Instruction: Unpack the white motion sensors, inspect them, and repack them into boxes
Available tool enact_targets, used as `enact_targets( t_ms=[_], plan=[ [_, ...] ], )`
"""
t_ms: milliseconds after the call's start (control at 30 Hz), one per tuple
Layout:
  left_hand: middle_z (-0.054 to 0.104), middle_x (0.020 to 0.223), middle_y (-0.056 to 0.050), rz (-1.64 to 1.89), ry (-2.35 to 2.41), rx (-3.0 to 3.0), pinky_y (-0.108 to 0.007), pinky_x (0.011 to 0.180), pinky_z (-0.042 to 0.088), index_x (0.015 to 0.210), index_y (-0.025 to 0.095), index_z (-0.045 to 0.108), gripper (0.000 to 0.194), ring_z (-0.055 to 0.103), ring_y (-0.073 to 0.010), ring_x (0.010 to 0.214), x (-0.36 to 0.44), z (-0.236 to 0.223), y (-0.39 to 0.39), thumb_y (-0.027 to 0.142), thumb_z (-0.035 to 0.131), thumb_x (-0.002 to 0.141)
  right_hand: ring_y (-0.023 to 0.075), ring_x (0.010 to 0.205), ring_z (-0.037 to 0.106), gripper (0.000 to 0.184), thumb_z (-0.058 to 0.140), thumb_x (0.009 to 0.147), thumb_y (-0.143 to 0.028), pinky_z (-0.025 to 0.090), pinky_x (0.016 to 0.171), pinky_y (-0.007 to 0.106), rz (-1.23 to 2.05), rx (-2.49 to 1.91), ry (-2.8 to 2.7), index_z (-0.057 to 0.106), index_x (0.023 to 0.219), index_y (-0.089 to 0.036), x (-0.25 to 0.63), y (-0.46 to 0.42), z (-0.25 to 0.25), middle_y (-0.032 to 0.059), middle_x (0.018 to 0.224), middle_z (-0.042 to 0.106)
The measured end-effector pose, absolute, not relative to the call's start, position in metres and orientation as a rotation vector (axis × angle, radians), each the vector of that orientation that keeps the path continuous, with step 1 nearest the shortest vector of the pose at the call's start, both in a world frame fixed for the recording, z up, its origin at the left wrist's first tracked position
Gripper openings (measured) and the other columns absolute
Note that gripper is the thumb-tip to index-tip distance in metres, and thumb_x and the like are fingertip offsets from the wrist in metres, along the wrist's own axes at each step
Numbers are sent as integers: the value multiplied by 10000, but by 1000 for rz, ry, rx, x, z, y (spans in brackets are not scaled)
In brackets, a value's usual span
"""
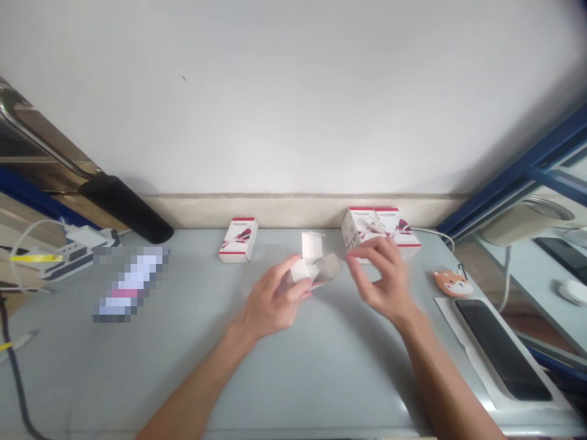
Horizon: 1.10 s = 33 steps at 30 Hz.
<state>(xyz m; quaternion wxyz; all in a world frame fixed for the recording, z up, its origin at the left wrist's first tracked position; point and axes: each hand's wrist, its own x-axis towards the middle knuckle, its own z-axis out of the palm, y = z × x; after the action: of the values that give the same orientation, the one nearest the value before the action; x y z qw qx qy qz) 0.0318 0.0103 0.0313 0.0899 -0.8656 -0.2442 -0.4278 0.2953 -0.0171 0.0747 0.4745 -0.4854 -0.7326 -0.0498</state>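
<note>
My left hand (277, 299) is wrapped round a small white carton (312, 269) above the middle of the table. The carton's end flaps stand open, and its mouth faces away to the upper right. Just right of the carton is my right hand (383, 275), with thumb and forefinger brought together and the other fingers curled. Whether anything is in that pinch I cannot make out. Behind the right hand stand two white-and-red boxes (362, 229), side by side against the wall and partly covered by its fingers. A similar box (238, 239) stands alone at the back, left of centre.
At the left lie a power strip (77, 253), a black padded bar (126, 208) and a pixelated flat object (131, 284). At the right are an orange animal-face case (453, 283) and a dark-screened phone (502, 348) on white paper. A blue frame (518, 177) borders the right side.
</note>
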Motion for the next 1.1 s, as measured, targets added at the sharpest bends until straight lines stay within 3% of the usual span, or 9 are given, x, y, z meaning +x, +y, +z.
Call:
enact_targets(
  t_ms=[133, 333, 600, 767, 967, 1100],
  plan=[
    [557, 1474, -161, -1235, -666, -2530, -392, 944, 616, 1236, 245, 626, 406, 662, -257, 1221, 30, 31, 14, 43, 708, 894, 217, 839, 533, 143, 671, 997, -233, 485, 776, 390, -109, -1241, -1922, 784, 1080, -264, 277, -16, 61, 67, 956, 596],
    [598, 1481, -136, -1106, -611, -2589, -447, 964, 600, 1274, 276, 664, 508, 647, -283, 1242, 32, 32, 10, -37, 619, 875, 244, 903, 557, 135, 688, 1010, -288, 517, 808, 401, 93, -1393, -1798, 804, 1068, -251, 262, -11, 35, 74, 966, 593],
    [311, 1739, -159, -1222, -679, -2661, -424, 949, 645, 1360, 289, 609, 576, 620, -314, 1375, 25, 28, 13, 3, 719, 873, 246, 942, 591, 107, 741, 970, -356, 519, 888, 428, 530, -1363, -1580, 813, 997, -281, 249, -13, 35, 52, 954, 607],
    [574, 1550, -177, -1327, -718, -2735, -412, 1006, 645, 1518, 279, 485, 687, 681, -283, 1315, 25, 31, 18, 104, 763, 914, 227, 912, 592, 140, 737, 959, -374, 496, 905, 422, 554, -1325, -1473, 785, 887, -264, 249, -15, 45, 33, 913, 583],
    [595, 1555, -150, -1404, -806, -2788, -443, 1009, 647, 1627, 346, 327, 849, 680, -293, 1330, 29, 29, 17, 180, 779, 928, 215, 921, 594, 117, 731, 929, -328, 504, 913, 417, 405, -1293, -1396, 759, 852, -244, 260, -16, 59, 33, 942, 573],
    [630, 1523, -131, -1351, -844, -2820, -466, 1051, 624, 1621, 348, 351, 810, 678, -301, 1337, 26, 39, 13, 187, 757, 938, 211, 943, 639, 149, 713, 949, -372, 553, 833, 375, 442, -1221, -1208, 716, 881, -239, 269, -12, 66, 47, 1005, 657]
  ],
)
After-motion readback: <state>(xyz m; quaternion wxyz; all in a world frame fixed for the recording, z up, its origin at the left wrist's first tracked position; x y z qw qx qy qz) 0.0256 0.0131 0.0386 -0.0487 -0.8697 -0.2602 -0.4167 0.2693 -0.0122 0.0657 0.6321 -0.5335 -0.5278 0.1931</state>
